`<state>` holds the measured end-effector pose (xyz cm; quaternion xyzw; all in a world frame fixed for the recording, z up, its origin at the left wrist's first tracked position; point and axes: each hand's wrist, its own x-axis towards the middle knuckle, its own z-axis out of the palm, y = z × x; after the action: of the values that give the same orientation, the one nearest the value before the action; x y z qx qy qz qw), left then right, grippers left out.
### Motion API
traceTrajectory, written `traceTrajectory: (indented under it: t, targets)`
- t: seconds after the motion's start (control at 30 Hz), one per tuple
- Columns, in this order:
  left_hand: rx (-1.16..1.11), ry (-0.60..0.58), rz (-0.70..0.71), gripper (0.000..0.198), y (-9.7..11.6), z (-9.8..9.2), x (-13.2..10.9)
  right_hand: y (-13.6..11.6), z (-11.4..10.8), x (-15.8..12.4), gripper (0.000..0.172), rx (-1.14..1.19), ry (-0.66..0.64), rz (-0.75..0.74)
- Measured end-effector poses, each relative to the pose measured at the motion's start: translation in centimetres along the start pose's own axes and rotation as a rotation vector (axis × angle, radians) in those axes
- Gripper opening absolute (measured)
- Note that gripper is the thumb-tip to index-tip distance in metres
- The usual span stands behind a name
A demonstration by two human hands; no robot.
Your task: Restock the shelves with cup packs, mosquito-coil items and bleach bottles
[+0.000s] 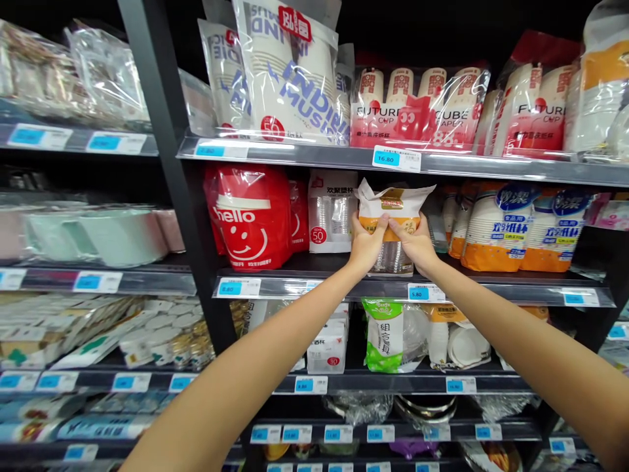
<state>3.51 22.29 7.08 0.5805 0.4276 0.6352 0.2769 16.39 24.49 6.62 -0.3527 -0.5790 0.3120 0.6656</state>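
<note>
Two-handed, holds the bag of clear cups (396, 204) upright at the near edge of the middle shelf (344, 287), with left hand (366, 246) and right hand (417, 248) clasped round its lower half, likely to steady the floppy bag, between white cup pack (330, 213) and orange paper cups (496, 231).

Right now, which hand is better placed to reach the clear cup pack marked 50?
Probably left. The left hand grips the orange-labelled pack on the side nearest the clear cup pack. The right hand holds the far side and would have to cross over.
</note>
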Motion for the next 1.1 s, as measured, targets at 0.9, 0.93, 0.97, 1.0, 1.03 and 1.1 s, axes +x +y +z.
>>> traceTrajectory:
  t: [0.9,0.93,0.97,1.0,1.03,1.1]
  targets:
    - [0.086,0.172,0.074,0.079,-0.7,0.0,0.1,0.6,-1.0,-0.3,0.101,-0.216,-0.024,0.0]
    - [0.12,0.197,0.101,0.079,-0.6,-0.1,0.0,0.6,-1.3,-0.3,0.101,-0.242,-0.034,0.006]
    - [0.164,0.234,0.128,0.078,-0.5,-0.2,0.0,0.6,-1.8,-0.2,0.102,-0.271,-0.045,0.015]
    - [0.216,0.283,0.159,0.076,-0.4,-0.4,-0.1,0.5,-2.4,-0.2,0.102,-0.305,-0.054,0.029]
    - [0.275,0.337,0.197,0.073,-0.2,-0.6,-0.3,0.4,-3.1,-0.2,0.101,-0.344,-0.06,0.044]
    - [0.419,0.425,0.322,0.065,0.4,-0.9,-0.9,0.0,-4.8,-0.3,0.095,-0.457,-0.071,0.045]
